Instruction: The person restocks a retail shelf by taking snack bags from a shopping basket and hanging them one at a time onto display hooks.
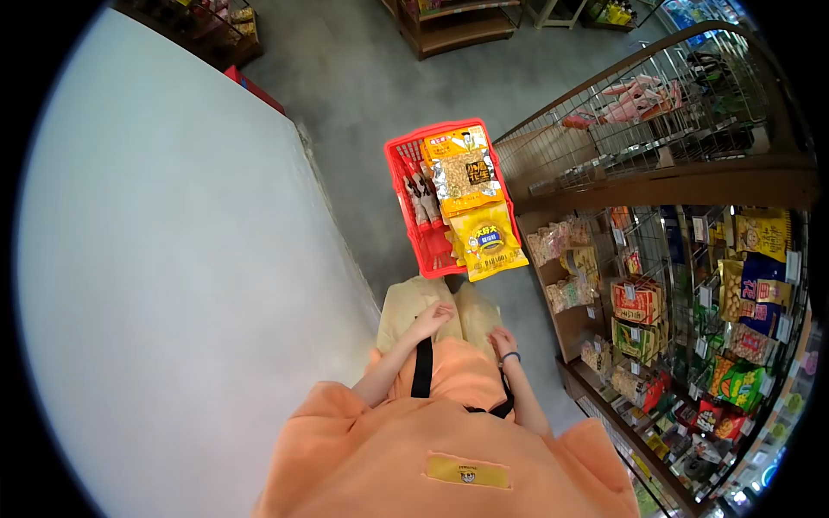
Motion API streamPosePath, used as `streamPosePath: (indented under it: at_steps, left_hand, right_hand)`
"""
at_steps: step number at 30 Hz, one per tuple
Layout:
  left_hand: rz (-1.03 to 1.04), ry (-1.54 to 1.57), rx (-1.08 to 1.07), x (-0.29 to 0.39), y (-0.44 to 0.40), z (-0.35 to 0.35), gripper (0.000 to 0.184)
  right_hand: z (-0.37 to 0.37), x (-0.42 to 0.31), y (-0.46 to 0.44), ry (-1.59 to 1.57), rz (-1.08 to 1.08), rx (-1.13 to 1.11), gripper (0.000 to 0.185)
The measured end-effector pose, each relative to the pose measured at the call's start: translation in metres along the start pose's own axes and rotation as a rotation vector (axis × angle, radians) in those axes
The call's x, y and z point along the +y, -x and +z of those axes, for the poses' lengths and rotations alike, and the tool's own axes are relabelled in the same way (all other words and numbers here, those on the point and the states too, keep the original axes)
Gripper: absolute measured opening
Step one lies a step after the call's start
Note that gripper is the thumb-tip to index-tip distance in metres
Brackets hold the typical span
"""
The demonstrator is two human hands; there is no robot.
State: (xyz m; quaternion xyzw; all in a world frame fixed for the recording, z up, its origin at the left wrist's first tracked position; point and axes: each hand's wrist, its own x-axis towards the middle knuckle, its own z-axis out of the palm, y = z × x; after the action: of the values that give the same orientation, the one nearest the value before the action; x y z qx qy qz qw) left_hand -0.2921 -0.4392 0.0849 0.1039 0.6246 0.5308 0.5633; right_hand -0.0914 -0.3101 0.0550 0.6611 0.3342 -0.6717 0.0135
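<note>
My left hand (pixel 434 319) hovers over the front of my light trousers (pixel 406 311), fingers loosely bent and apart, nothing visible in it. My right hand (pixel 500 342), with a dark band at the wrist, hangs by my other thigh. Its fingers are slightly curled and I see nothing in them. Neither hand touches the red shopping basket (pixel 390 148) on the floor just ahead of my legs. In the basket lie an orange snack bag with a clear window (pixel 462 168), a yellow snack bag (pixel 489 240) overhanging the near edge, and red-and-white packets (pixel 420 194) along the left side.
A white wall or panel (pixel 181 259) runs close along my left. On the right stands a brown shelf unit (pixel 553 319) hung with packaged snacks, with a wire rack (pixel 639 112) beyond. Another wooden display (pixel 458 34) stands farther ahead on the grey floor (pixel 345 86).
</note>
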Motion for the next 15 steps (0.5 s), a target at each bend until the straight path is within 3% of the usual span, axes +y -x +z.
streamPosePath:
  at_steps: [6,8,9,12,15]
  left_hand:
    - [-0.058,-0.002,0.211,-0.004,-0.008,-0.038,0.024]
    - [0.02,0.011,0.311,-0.003,-0.007,-0.056,0.022]
    - [0.059,-0.018,0.362,0.006,-0.008,-0.066,0.021]
    - [-0.057,-0.021,0.455,0.031,-0.013,-0.092,0.021]
    - [-0.145,-0.034,0.501,0.054,-0.036,-0.106,0.022]
  right_hand:
    - [0.042,-0.051,0.015,0.2,-0.316,-0.103,0.017]
    - [0.055,-0.082,0.021,0.366,-0.597,0.072,0.013]
    - [0.06,-0.099,0.017,0.403,-0.63,0.108,0.012]
    - [0.078,-0.141,-0.015,0.34,-0.807,0.222,0.013]
    - [0.095,-0.193,-0.062,0.539,-1.065,0.347,0.016]
